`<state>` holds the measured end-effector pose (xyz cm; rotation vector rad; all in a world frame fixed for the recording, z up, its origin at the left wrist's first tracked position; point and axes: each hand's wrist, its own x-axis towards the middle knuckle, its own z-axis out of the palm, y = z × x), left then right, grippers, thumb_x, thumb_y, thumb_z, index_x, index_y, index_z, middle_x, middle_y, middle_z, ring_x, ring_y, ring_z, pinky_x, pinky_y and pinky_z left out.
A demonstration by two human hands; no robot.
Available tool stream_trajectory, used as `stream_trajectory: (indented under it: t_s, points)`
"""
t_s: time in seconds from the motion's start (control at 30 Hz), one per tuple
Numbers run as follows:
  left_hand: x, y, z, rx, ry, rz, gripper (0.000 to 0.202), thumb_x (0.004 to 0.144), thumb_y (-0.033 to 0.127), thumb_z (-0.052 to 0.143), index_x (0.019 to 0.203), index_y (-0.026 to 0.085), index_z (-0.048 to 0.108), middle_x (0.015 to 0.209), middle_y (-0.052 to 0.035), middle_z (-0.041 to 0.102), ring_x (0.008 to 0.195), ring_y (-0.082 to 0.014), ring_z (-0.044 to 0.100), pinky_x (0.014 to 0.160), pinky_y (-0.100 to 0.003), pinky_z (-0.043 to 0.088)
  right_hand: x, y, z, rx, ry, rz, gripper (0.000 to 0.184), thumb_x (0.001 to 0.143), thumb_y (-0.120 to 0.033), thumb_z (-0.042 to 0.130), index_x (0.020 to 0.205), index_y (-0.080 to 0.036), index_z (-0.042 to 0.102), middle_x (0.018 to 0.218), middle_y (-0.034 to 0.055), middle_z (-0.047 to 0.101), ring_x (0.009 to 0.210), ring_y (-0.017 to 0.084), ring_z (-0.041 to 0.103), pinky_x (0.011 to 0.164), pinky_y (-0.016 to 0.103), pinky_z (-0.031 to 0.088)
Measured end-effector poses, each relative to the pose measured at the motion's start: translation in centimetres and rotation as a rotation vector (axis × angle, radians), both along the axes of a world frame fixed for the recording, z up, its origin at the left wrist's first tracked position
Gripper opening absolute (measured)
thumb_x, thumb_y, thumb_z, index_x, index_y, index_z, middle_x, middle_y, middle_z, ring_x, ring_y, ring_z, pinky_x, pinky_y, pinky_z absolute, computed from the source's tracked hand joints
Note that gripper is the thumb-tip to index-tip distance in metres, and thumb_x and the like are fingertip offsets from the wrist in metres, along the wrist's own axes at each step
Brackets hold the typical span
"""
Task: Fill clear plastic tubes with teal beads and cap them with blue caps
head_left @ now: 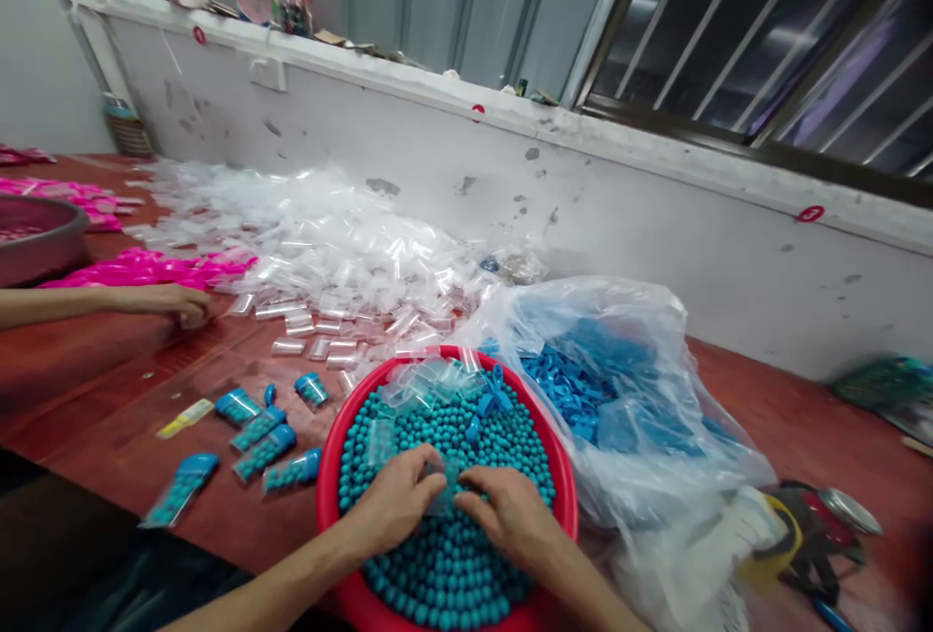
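Note:
A red basin (567, 476) full of turquoise beads (444, 593) stands in front of me, and both my hands are over the beads. My left hand (399, 504) pinches a small clear plastic case (443, 494), partly hidden by the fingers. Close beside it, my right hand (510, 513) has its thumb and forefinger drawn together at the case's other side; what they hold is hidden. Several empty clear cases (415, 384) and a few blue caps (496, 394) lie on top of the beads.
Left of the basin lie bead-filled cases with blue caps (190, 476) and a yellow-ended piece (186, 417). Behind them spreads a heap of clear cases (350, 243). A plastic bag (648, 321) of blue caps stands right. Another person's hand (171, 303) is near pink pieces (153, 267).

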<state>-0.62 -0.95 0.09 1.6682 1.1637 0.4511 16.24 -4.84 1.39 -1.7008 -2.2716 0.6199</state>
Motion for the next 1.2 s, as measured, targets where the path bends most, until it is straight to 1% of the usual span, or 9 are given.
stream_trajectory:
  t_s: [0.1, 0.2, 0.4, 0.5, 0.63, 0.77, 0.87, 1.07, 1.2]
  points:
    - [0.1, 1.3, 0.3, 0.226, 0.29, -0.085, 0.01, 0.069, 0.025, 0.044, 0.068, 0.018, 0.052, 0.069, -0.0044, 0.059, 0.076, -0.0217, 0.056, 0.072, -0.035, 0.041, 2.2, 1.0, 0.4, 0.011, -0.323, -0.182, 0.023, 0.085, -0.025, 0.042, 0.102, -0.018, 0.056, 0.098, 0.0096, 0.06, 0.085, 0.022, 0.06, 0.069, 0.029, 0.042]
    - [1.6, 2.0, 0.3, 0.174, 0.356, -0.096, 0.006, 0.062, 0.02, 0.051, 0.058, 0.019, 0.048, 0.069, -0.0095, 0.06, 0.083, -0.0307, 0.056, 0.078, -0.045, 0.036, 3.0, 2.4, 0.0, -0.054, -0.453, -0.281, 0.021, 0.085, -0.02, 0.038, 0.097, -0.013, 0.055, 0.097, 0.0152, 0.057, 0.079, 0.024, 0.061, 0.064, 0.031, 0.043]
    - [5.6, 2.2, -1.3, 0.027, 0.164, -0.049, 0.018, 0.056, 0.013, 0.054, 0.051, 0.022, 0.04, 0.067, -0.0082, 0.055, 0.091, -0.0329, 0.051, 0.083, -0.043, 0.031, 1.2, 3.4, -1.4, -0.048, -0.288, -0.167, 0.018, 0.082, -0.014, 0.039, 0.095, -0.013, 0.051, 0.094, 0.0104, 0.057, 0.08, 0.019, 0.059, 0.067, 0.027, 0.043]
    - [5.7, 2.8, -1.9, -0.148, 0.042, -0.046, 0.019, 0.056, 0.018, 0.057, 0.05, 0.021, 0.039, 0.056, -0.0014, 0.048, 0.074, -0.0264, 0.053, 0.07, -0.037, 0.036, 1.3, 3.1, -1.1, -0.051, -0.119, -0.122, 0.018, 0.082, -0.013, 0.037, 0.092, -0.016, 0.051, 0.087, 0.0038, 0.059, 0.077, 0.014, 0.058, 0.067, 0.024, 0.043]
    - [4.7, 3.4, -2.0, -0.423, -0.166, -0.048, 0.014, 0.059, 0.026, 0.057, 0.065, 0.019, 0.046, 0.053, 0.0049, 0.044, 0.056, -0.015, 0.047, 0.057, -0.028, 0.036, 2.9, 3.2, 0.3, -0.195, 0.12, -0.103, 0.025, 0.083, -0.021, 0.039, 0.104, -0.021, 0.051, 0.08, -0.0008, 0.062, 0.053, 0.011, 0.056, 0.052, 0.023, 0.043]
    - [3.8, 3.4, -1.5, -0.577, -0.361, -0.037, 0.022, 0.058, 0.026, 0.06, 0.076, 0.017, 0.05, 0.063, 0.0042, 0.049, 0.059, -0.0113, 0.047, 0.061, -0.026, 0.037, 3.1, 5.1, 1.2, 0.024, -0.206, -0.274, 0.029, 0.087, -0.036, 0.038, 0.094, -0.016, 0.058, 0.09, 0.0083, 0.064, 0.081, 0.018, 0.061, 0.069, 0.027, 0.042]
    - [3.0, 3.3, -1.1, -0.614, -0.458, -0.031, 0.027, 0.058, 0.028, 0.065, 0.078, 0.015, 0.053, 0.065, 0.0034, 0.051, 0.061, -0.0104, 0.047, 0.064, -0.026, 0.037, 1.6, 7.1, 0.8, 0.072, -0.339, -0.377, 0.04, 0.087, -0.044, 0.035, 0.097, -0.011, 0.056, 0.087, 0.0151, 0.065, 0.084, 0.025, 0.061, 0.069, 0.033, 0.042]
    - [1.1, 2.6, -1.0, -0.577, -0.583, 0.009, 0.027, 0.061, 0.025, 0.067, 0.083, 0.012, 0.057, 0.065, 0.0024, 0.054, 0.06, -0.0095, 0.048, 0.062, -0.024, 0.034, -0.8, 8.2, -0.4, 0.125, -0.379, -0.276, 0.02, 0.085, -0.025, 0.042, 0.1, -0.017, 0.053, 0.091, 0.0095, 0.065, 0.085, 0.022, 0.06, 0.068, 0.031, 0.042]
    - [0.6, 2.1, -0.8, -0.582, -0.615, 0.015, 0.029, 0.066, 0.034, 0.064, 0.084, 0.015, 0.053, 0.065, 0.0009, 0.058, 0.062, -0.0114, 0.053, 0.058, -0.023, 0.034, 0.0, 6.5, -0.4, 0.174, -0.408, -0.188, 0.028, 0.083, -0.021, 0.047, 0.111, -0.018, 0.048, 0.098, 0.0085, 0.062, 0.091, 0.023, 0.055, 0.078, 0.035, 0.039]
